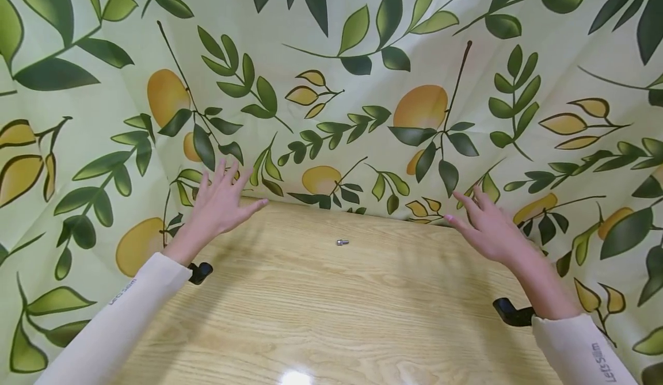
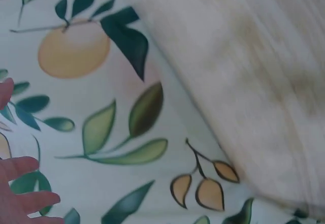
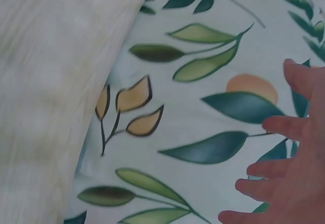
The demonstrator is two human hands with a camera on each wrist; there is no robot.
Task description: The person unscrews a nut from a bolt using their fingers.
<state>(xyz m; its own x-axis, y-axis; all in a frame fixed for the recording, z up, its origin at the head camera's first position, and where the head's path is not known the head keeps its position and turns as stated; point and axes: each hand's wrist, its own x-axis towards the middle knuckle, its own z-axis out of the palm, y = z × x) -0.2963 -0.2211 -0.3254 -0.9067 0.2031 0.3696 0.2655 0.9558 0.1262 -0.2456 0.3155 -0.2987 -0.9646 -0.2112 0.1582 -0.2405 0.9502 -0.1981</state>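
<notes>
A small metal bolt [image 1: 342, 242] lies on its side on the wooden tabletop [image 1: 331, 304], between the two hands and toward the back. My left hand [image 1: 220, 204] is held up on the left, fingers spread and holding nothing. On the other side my right hand [image 1: 487, 227] is raised too, with straight, parted fingers and an empty palm. Both hands are well apart from the bolt. Part of the left hand [image 2: 28, 193] shows at the lower left of its wrist view. Spread fingers of the right hand [image 3: 289, 168] fill the right side of the other.
A leaf-and-fruit printed cloth [image 1: 362, 103] hangs behind the table and along both sides. Black wrist fittings [image 1: 201, 273] stick out under the left wrist, and a similar black piece [image 1: 513, 313] at the right wrist. Light sleeves cover both forearms.
</notes>
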